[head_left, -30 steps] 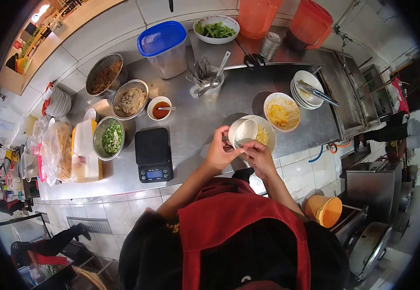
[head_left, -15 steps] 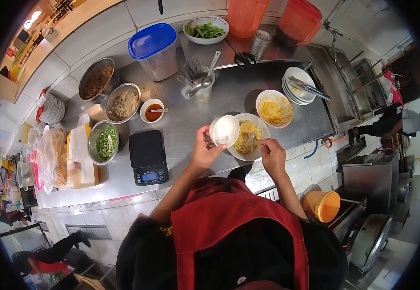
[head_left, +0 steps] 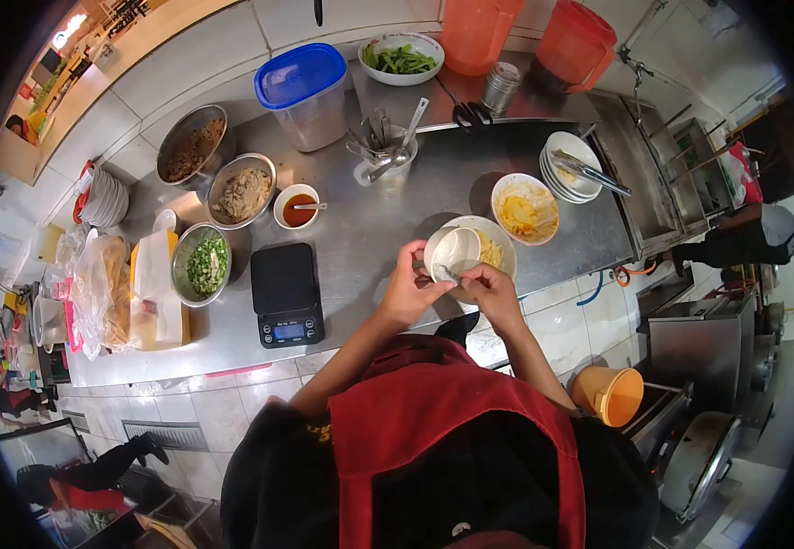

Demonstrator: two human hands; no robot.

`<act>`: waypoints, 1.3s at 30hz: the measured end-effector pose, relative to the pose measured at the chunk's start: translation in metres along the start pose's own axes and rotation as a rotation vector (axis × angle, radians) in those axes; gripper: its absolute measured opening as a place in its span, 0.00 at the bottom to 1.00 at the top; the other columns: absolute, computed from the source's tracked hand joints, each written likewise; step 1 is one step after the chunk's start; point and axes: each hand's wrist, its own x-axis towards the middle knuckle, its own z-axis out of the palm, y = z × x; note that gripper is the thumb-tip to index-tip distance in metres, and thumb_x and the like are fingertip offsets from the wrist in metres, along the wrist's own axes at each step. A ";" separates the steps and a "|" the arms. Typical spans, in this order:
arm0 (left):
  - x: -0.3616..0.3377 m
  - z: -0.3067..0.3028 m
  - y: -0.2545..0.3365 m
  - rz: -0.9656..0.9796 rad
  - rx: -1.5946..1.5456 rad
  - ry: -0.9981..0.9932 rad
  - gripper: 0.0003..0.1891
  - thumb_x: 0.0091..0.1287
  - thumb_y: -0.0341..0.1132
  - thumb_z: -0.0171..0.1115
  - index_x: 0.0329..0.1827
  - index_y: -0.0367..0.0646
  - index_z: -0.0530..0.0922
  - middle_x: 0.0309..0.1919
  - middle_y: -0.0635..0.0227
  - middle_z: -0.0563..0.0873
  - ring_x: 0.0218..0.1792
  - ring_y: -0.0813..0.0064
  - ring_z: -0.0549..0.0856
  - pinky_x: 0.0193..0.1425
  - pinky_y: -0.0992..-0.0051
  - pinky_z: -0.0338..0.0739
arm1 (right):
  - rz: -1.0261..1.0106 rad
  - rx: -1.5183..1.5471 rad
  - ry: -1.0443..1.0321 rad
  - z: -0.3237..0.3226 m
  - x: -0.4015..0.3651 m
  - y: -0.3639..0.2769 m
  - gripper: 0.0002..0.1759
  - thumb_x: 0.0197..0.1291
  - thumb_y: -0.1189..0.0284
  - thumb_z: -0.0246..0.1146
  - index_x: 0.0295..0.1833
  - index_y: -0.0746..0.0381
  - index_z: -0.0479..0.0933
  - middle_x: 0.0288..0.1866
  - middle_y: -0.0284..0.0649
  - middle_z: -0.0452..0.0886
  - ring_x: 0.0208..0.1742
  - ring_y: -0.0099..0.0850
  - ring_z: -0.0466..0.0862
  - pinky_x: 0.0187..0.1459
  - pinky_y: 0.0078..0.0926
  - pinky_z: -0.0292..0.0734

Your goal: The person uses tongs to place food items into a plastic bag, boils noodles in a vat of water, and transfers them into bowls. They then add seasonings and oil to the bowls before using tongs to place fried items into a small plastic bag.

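Observation:
My left hand [head_left: 408,289] is closed on the rim of a small white bowl [head_left: 455,249], tilted above a larger bowl of noodles [head_left: 496,247]. The small bowl covers part of the noodles. In my right hand [head_left: 491,291] is a spoon [head_left: 447,273], its head inside the small bowl and its handle mostly hidden by my fingers. Just beyond, to the right, stands a bowl smeared with yellow sauce [head_left: 526,210]. A black digital scale [head_left: 285,284] lies to the left of my hands.
Bowls of chopped green onion [head_left: 205,263], minced filling [head_left: 243,194] and red sauce [head_left: 296,207] stand left. Behind are a blue-lidded tub [head_left: 304,91] and a utensil container [head_left: 386,165]. Tongs [head_left: 589,172] rest on stacked plates [head_left: 569,146]. Other people are at work at both sides.
The spoon has moved from the noodles into the small bowl, my right hand shifting left with it. My left hand has carried the small bowl slightly right, further over the noodles.

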 end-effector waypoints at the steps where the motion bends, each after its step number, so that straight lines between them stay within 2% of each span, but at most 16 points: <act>1: 0.001 -0.002 -0.004 0.040 0.020 0.021 0.35 0.51 0.25 0.68 0.59 0.41 0.55 0.49 0.61 0.70 0.46 0.74 0.77 0.48 0.75 0.77 | 0.108 0.143 -0.011 -0.002 0.002 0.003 0.05 0.56 0.75 0.59 0.36 0.66 0.75 0.22 0.28 0.73 0.24 0.18 0.73 0.27 0.17 0.68; 2: 0.003 -0.005 -0.011 0.081 0.039 0.041 0.35 0.51 0.25 0.68 0.58 0.41 0.55 0.49 0.61 0.70 0.46 0.74 0.77 0.47 0.75 0.77 | 0.216 0.284 -0.020 -0.006 0.002 0.005 0.05 0.55 0.75 0.60 0.36 0.66 0.75 0.21 0.27 0.72 0.23 0.18 0.72 0.27 0.17 0.68; 5: 0.006 -0.016 -0.024 0.119 -0.051 0.106 0.34 0.52 0.25 0.67 0.58 0.40 0.55 0.48 0.62 0.69 0.47 0.72 0.77 0.46 0.75 0.77 | 0.191 0.200 0.022 -0.024 -0.001 0.000 0.06 0.55 0.75 0.60 0.38 0.65 0.75 0.20 0.30 0.70 0.23 0.20 0.71 0.27 0.20 0.68; 7: 0.009 -0.027 -0.031 0.147 -0.092 0.182 0.33 0.53 0.25 0.66 0.57 0.39 0.55 0.47 0.62 0.69 0.46 0.71 0.77 0.42 0.75 0.78 | -0.069 -0.233 0.113 -0.032 -0.009 -0.015 0.05 0.54 0.77 0.60 0.38 0.64 0.74 0.21 0.34 0.71 0.23 0.24 0.73 0.27 0.23 0.69; 9: 0.007 -0.042 -0.033 -0.001 -0.148 0.276 0.32 0.53 0.25 0.66 0.57 0.39 0.56 0.47 0.61 0.69 0.45 0.71 0.78 0.41 0.75 0.79 | -0.270 -0.612 0.182 -0.037 -0.012 -0.017 0.06 0.53 0.79 0.59 0.38 0.64 0.74 0.26 0.42 0.75 0.26 0.33 0.76 0.29 0.27 0.71; 12: 0.010 -0.060 -0.033 -0.202 -0.184 0.404 0.30 0.54 0.25 0.64 0.57 0.38 0.56 0.46 0.60 0.71 0.41 0.72 0.79 0.39 0.75 0.80 | -0.267 -0.622 0.243 -0.040 -0.011 -0.010 0.08 0.52 0.80 0.58 0.39 0.63 0.73 0.30 0.45 0.76 0.28 0.37 0.77 0.30 0.27 0.72; 15: 0.009 -0.076 -0.048 -0.328 -0.137 0.421 0.30 0.56 0.26 0.62 0.58 0.38 0.55 0.43 0.60 0.74 0.36 0.73 0.80 0.39 0.73 0.80 | -0.357 -0.614 0.252 -0.041 -0.003 0.006 0.06 0.54 0.79 0.58 0.40 0.64 0.73 0.26 0.40 0.75 0.26 0.31 0.76 0.29 0.26 0.71; 18: 0.012 -0.081 -0.055 -0.318 -0.088 0.415 0.26 0.57 0.26 0.61 0.56 0.37 0.58 0.41 0.60 0.75 0.32 0.74 0.81 0.38 0.73 0.80 | -0.286 -0.232 0.217 -0.027 0.010 0.004 0.04 0.59 0.77 0.56 0.39 0.65 0.73 0.23 0.32 0.72 0.23 0.21 0.71 0.26 0.20 0.67; 21: 0.016 -0.085 -0.053 -0.323 -0.011 0.380 0.22 0.58 0.26 0.59 0.54 0.35 0.63 0.41 0.59 0.75 0.30 0.74 0.81 0.36 0.73 0.80 | -0.068 0.143 -0.063 -0.008 0.022 -0.016 0.04 0.62 0.76 0.54 0.39 0.64 0.73 0.23 0.26 0.68 0.22 0.13 0.64 0.23 0.13 0.60; 23: 0.020 -0.089 -0.055 -0.348 0.079 0.378 0.20 0.58 0.26 0.58 0.52 0.34 0.65 0.41 0.58 0.76 0.29 0.75 0.81 0.35 0.75 0.80 | -0.090 0.181 -0.140 0.007 0.030 -0.017 0.04 0.61 0.76 0.54 0.40 0.63 0.73 0.23 0.26 0.68 0.22 0.12 0.63 0.23 0.11 0.57; 25: 0.021 -0.097 -0.062 -0.263 0.298 0.391 0.24 0.54 0.28 0.62 0.53 0.32 0.65 0.40 0.55 0.78 0.36 0.69 0.81 0.42 0.72 0.77 | -0.081 0.236 -0.214 0.022 0.034 -0.022 0.03 0.61 0.77 0.54 0.39 0.63 0.73 0.23 0.25 0.68 0.22 0.12 0.63 0.23 0.11 0.57; 28: 0.010 -0.095 -0.054 0.013 0.600 0.538 0.25 0.52 0.30 0.65 0.52 0.34 0.68 0.40 0.54 0.79 0.42 0.61 0.80 0.49 0.69 0.72 | -0.191 0.115 -0.220 0.041 0.044 -0.016 0.03 0.60 0.78 0.55 0.39 0.64 0.73 0.23 0.25 0.68 0.22 0.13 0.65 0.25 0.12 0.60; 29: 0.005 -0.092 -0.040 0.134 0.696 0.607 0.24 0.51 0.31 0.65 0.51 0.36 0.70 0.40 0.54 0.80 0.42 0.59 0.80 0.52 0.68 0.71 | -0.308 -0.053 -0.168 0.047 0.042 -0.023 0.03 0.59 0.78 0.56 0.38 0.64 0.74 0.24 0.27 0.71 0.24 0.15 0.68 0.27 0.14 0.64; 32: -0.007 -0.091 -0.006 0.296 0.672 0.438 0.16 0.55 0.31 0.64 0.46 0.39 0.76 0.41 0.61 0.80 0.45 0.69 0.78 0.44 0.71 0.72 | -0.287 -0.239 -0.167 0.063 0.030 -0.054 0.04 0.57 0.78 0.57 0.39 0.63 0.75 0.25 0.31 0.74 0.27 0.16 0.71 0.29 0.15 0.67; 33: -0.014 -0.083 0.019 0.183 0.473 0.363 0.10 0.55 0.33 0.65 0.39 0.42 0.80 0.42 0.64 0.80 0.43 0.68 0.78 0.46 0.71 0.71 | -0.299 -0.264 -0.178 0.068 0.028 -0.056 0.05 0.56 0.78 0.58 0.39 0.63 0.75 0.27 0.35 0.76 0.27 0.19 0.73 0.30 0.17 0.68; 39: -0.020 -0.091 0.026 0.316 0.377 0.284 0.07 0.54 0.29 0.64 0.35 0.43 0.81 0.36 0.65 0.83 0.42 0.66 0.79 0.50 0.71 0.69 | -0.448 -0.385 -0.235 0.079 0.019 -0.077 0.06 0.55 0.78 0.59 0.39 0.63 0.76 0.29 0.39 0.77 0.27 0.26 0.75 0.30 0.20 0.69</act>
